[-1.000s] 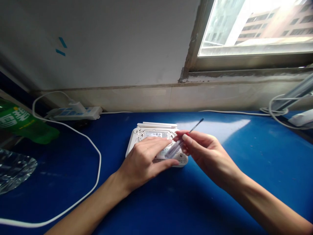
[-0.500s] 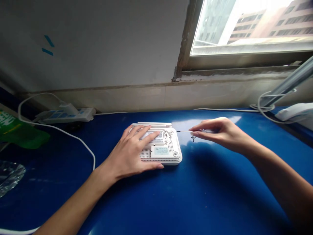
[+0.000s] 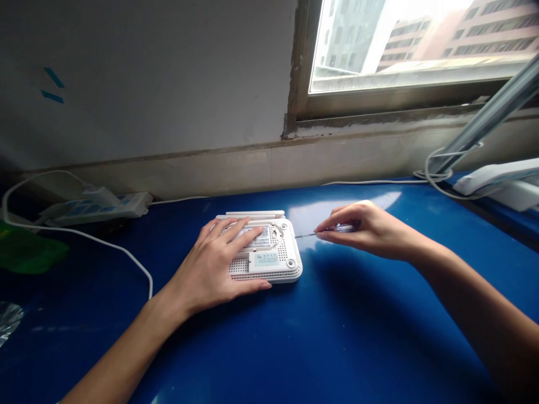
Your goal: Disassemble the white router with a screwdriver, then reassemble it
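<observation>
A white router (image 3: 290,247) lies on the blue table, its underside with labels, vent holes and round feet facing up. My left hand (image 3: 210,264) is laid over its left part, fingers across the top and thumb along the near edge, holding it down. My right hand (image 3: 357,230) pinches a thin screwdriver (image 3: 306,235) by its clear handle. The screwdriver lies nearly level, its tip at the router's right side; whether it touches the casing I cannot tell. A white antenna (image 3: 255,214) runs along the router's far edge.
A white power strip (image 3: 135,204) with a plug and white cable (image 3: 126,253) is at the back left. A green object (image 3: 31,252) and clear plastic (image 3: 9,320) lie at the left. A metal pole (image 3: 475,126) and white lamp-like object (image 3: 505,178) stand back right.
The view has swung a little right. The screwdriver tip has moved slightly toward me along the router's right side. Small dark screws seen earlier below my right fingers are no longer visible.
</observation>
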A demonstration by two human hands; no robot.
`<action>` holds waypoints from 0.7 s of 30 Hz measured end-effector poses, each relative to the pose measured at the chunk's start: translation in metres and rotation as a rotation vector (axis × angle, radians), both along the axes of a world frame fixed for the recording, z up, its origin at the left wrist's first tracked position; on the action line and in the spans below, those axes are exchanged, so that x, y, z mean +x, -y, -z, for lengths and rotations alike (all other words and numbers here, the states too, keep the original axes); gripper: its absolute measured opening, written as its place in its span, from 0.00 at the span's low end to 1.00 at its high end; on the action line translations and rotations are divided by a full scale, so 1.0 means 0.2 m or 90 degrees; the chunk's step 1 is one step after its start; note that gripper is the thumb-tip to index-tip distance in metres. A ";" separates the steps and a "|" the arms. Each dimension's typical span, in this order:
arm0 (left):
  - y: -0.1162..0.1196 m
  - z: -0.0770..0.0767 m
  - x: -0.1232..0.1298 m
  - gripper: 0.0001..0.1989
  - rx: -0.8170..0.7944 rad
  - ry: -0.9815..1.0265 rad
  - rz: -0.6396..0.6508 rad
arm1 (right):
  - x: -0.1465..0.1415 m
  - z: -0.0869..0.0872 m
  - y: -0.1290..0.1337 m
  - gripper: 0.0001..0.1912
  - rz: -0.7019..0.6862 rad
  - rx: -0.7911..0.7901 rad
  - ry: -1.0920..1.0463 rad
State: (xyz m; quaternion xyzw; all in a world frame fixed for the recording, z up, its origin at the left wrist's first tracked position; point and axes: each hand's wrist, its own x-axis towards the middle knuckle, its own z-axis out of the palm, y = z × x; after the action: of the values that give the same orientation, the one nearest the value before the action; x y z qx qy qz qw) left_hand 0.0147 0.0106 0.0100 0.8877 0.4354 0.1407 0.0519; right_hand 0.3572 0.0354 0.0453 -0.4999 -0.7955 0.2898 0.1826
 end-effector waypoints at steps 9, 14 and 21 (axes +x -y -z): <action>0.00 0.00 0.00 0.48 0.003 -0.009 0.002 | -0.01 -0.02 0.02 0.16 -0.027 0.010 0.017; 0.00 0.00 0.01 0.48 0.003 0.002 0.000 | 0.01 -0.05 0.06 0.15 -0.071 -0.034 0.031; 0.00 0.00 0.01 0.51 0.008 0.001 -0.001 | -0.01 -0.06 0.08 0.16 -0.075 -0.042 0.046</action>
State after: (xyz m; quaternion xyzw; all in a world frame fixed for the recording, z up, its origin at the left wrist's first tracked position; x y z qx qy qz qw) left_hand 0.0164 0.0100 0.0091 0.8876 0.4348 0.1443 0.0469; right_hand 0.3562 0.0203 0.0567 -0.4682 -0.8195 0.3077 0.1204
